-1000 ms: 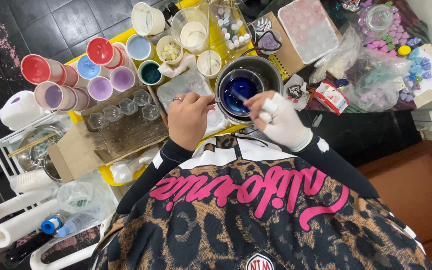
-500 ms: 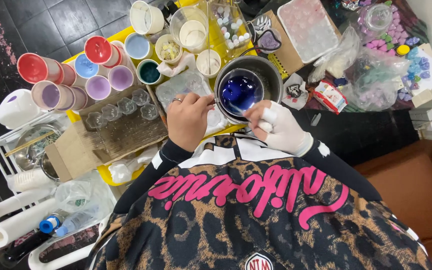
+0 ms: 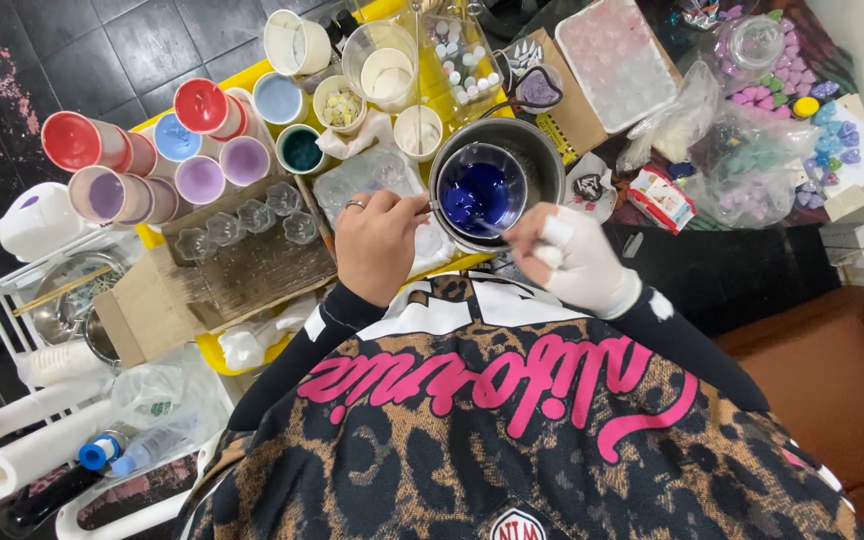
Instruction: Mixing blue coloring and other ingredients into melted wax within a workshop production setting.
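Crowded yellow table point(image 3: 214, 352). Our left hand point(image 3: 380, 245) pinches rim of blue cup point(image 3: 479, 190), steadying it; our gloved right hand point(image 3: 572, 258) pinches thin stirrer point(image 3: 489, 226), tip in liquid.

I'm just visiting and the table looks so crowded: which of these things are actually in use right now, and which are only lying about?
In use:
- left hand at the cup's rim
- gloved right hand with a thin stick
- clear cup of blue liquid
- metal pot around the cup

Lying about:
- coloured cups
- clear moulds on cardboard
- pink tray
- bags of coloured pieces
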